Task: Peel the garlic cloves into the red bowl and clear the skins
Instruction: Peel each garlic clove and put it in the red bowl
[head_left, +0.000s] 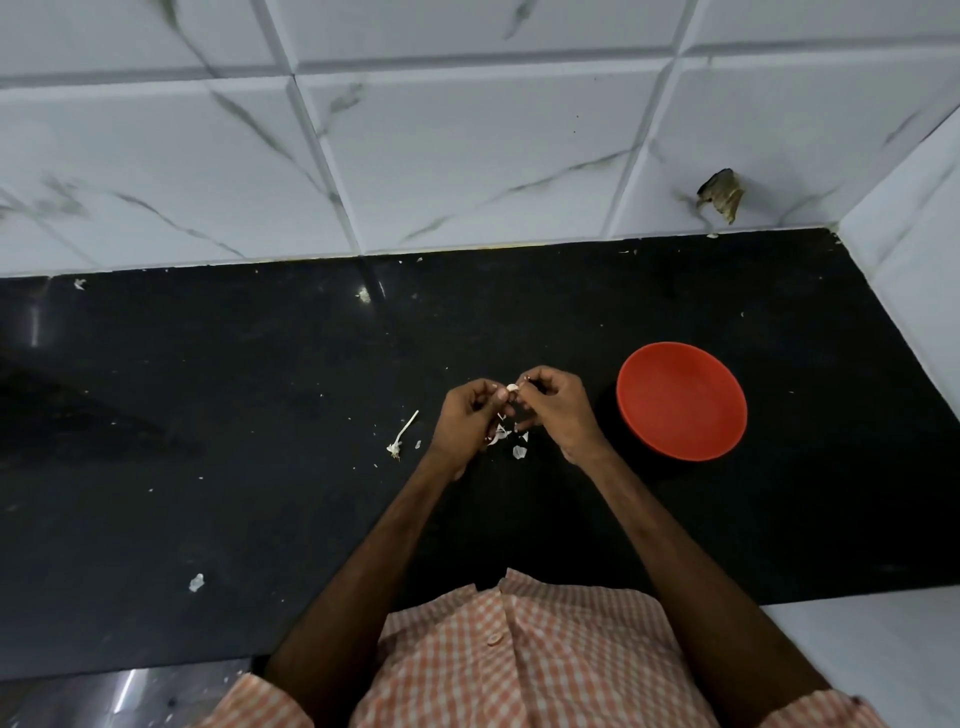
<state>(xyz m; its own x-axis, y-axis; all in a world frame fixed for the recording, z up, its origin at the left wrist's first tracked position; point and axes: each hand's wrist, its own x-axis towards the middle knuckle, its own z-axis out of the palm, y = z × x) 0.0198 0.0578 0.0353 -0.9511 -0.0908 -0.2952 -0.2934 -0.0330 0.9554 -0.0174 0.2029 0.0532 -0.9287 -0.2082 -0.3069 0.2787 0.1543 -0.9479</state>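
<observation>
A small pale garlic clove (512, 387) is pinched between the fingertips of my left hand (470, 415) and my right hand (553, 408), held just above the black countertop. White skin flakes (511, 441) lie on the counter directly below the hands. The red bowl (681, 401) stands to the right of my right hand, and nothing shows inside it. A thin white garlic stem (402, 436) lies to the left of my left hand.
The black counter (234, 415) ends at a white marble-tiled wall at the back and a white side wall on the right. More skin scraps are scattered about, one at the front left (196, 582). A dark broken patch (721, 193) marks the back wall.
</observation>
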